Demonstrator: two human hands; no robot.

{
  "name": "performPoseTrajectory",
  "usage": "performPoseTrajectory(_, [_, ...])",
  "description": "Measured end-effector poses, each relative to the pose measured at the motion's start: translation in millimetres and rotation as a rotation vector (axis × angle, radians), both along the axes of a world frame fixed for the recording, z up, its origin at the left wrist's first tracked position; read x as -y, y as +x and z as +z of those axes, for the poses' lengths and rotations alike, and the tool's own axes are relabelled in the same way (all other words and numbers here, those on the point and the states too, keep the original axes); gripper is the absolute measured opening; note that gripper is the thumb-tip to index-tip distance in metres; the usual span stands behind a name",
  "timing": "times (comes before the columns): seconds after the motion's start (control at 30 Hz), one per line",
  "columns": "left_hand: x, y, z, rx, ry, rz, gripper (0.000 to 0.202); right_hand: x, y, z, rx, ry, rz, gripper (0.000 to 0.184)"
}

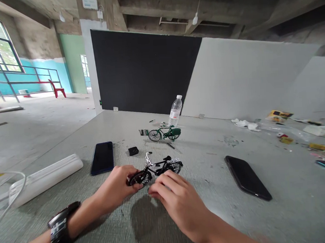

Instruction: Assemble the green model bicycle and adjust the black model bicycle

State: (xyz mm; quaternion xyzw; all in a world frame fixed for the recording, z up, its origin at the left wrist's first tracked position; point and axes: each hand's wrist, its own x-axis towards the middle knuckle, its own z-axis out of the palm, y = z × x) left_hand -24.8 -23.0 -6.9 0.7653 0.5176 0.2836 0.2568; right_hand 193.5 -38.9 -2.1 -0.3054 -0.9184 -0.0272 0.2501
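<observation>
A black model bicycle (161, 168) with silver handlebars and a silver rear rack stands just above the middle of the near tabletop, its front wheel to the left. My left hand (121, 182) is closed on that front wheel, thumb in front and fingers behind. At the lower frame, near the pedals, is my right hand (174, 197), its fingers curled together; what they pinch, if anything, is hidden. Behind stands a green model bicycle (164, 133) with green bags at its rear. A small black block (133, 151) and a thin screwdriver-like tool (174, 148) lie between the two bicycles.
Phones lie to the left (102, 158) and right (247, 177). A white power strip (46, 180) with a cable sits at far left. Behind the green bicycle is a plastic bottle (175, 111). Scattered packaging (279, 116) and small parts cover the right side, before a black-and-white partition (148, 71).
</observation>
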Motion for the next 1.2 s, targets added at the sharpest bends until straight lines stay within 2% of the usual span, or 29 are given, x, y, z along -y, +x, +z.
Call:
performPoseTrajectory(0.13, [0, 0, -0.6, -0.021, 0.003, 0.028, 0.025, -9, -10, -0.6, 0.007, 0.062, 0.025, 0.017])
performPoseTrajectory(0.4, [0, -1, 0.3, -0.017, -0.009, 0.008, 0.024, -9, -7, -4.5, -0.03, -0.011, 0.041, 0.018])
performPoseTrajectory(0.67, [1, -2, -1.3, -0.023, -0.018, 0.008, 0.024, -10, -7, -5.3, -0.014, 0.172, -0.006, 0.017])
performPoseTrajectory(1.2, [2, -1, 2.3, -0.049, 0.004, -0.021, 0.017, -14, -9, -13.0, -0.019, 0.227, -0.056, 0.016])
